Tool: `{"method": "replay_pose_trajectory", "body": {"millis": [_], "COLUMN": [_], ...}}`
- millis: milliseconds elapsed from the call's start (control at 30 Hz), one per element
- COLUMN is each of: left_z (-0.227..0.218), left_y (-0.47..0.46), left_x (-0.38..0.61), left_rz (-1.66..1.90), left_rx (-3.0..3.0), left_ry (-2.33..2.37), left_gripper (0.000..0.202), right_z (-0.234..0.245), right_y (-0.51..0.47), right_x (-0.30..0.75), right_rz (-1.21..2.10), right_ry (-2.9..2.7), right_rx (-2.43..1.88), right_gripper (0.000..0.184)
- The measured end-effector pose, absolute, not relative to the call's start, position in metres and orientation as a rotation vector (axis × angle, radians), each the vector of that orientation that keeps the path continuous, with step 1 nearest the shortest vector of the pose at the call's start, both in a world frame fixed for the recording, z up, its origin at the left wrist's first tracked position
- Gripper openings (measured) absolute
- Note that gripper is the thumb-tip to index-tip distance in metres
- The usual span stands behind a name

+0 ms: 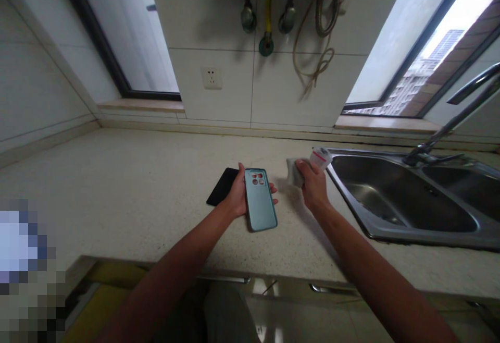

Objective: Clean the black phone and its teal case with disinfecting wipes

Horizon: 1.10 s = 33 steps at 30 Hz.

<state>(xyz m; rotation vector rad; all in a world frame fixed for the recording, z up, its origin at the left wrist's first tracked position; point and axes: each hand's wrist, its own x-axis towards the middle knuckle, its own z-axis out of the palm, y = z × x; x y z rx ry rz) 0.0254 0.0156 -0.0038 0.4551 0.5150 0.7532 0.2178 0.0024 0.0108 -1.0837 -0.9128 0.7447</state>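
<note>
A light blue-green phone case [261, 205] with camera cut-outs lies in my left hand [238, 194], its hollow inside facing up. My fingers reach under it and show at its right edge. Just left of that hand, a black phone [223, 185] lies flat on the counter, partly covered by the hand. My right hand [312, 179] is closed on a greyish cloth [294, 172], low over the counter near the sink. A clear plastic bag [322, 157] with a red stripe sticks out beyond the same hand; whether my fingers grip it too is hard to make out.
The pale speckled counter [148, 176] runs along a tiled wall. At the right is a steel double sink [390, 192] with a tall faucet [449, 124]. Hoses [269, 4] and a socket [211, 78] are on the wall. Drawer handles [336, 289] show below the front edge.
</note>
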Motion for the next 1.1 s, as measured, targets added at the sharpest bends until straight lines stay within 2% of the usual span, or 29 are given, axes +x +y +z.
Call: {"method": "replay_pose_trajectory", "body": {"millis": [167, 300, 400, 667, 967, 1100], "left_z": [-0.008, -0.009, -0.009, -0.011, -0.017, -0.017], "left_y": [0.014, 0.012, 0.012, 0.019, 0.031, 0.031], "left_x": [0.035, 0.042, 0.044, 0.040, 0.030, 0.031], "left_rz": [0.715, 0.697, 0.687, 0.790, 0.906, 0.874], "left_rx": [0.533, 0.527, 0.522, 0.550, 0.450, 0.441], "left_ry": [0.503, 0.536, 0.572, 0.493, 0.371, 0.361], "left_gripper": [0.080, 0.072, 0.069, 0.077, 0.070, 0.069], "right_z": [0.006, -0.002, -0.007, -0.007, -0.001, -0.002], "right_y": [-0.011, -0.016, -0.018, -0.021, -0.027, -0.026], "right_x": [0.200, 0.190, 0.184, 0.182, 0.181, 0.180], "right_rz": [0.637, 0.400, 0.255, 0.191, -0.051, -0.134], "right_ry": [-1.360, -1.783, -1.997, -2.141, -2.377, -2.376], "right_rx": [-1.098, -1.030, -0.981, -0.873, -0.522, -0.626], "right_gripper": [0.027, 0.019, 0.023, 0.027, 0.025, 0.027]}}
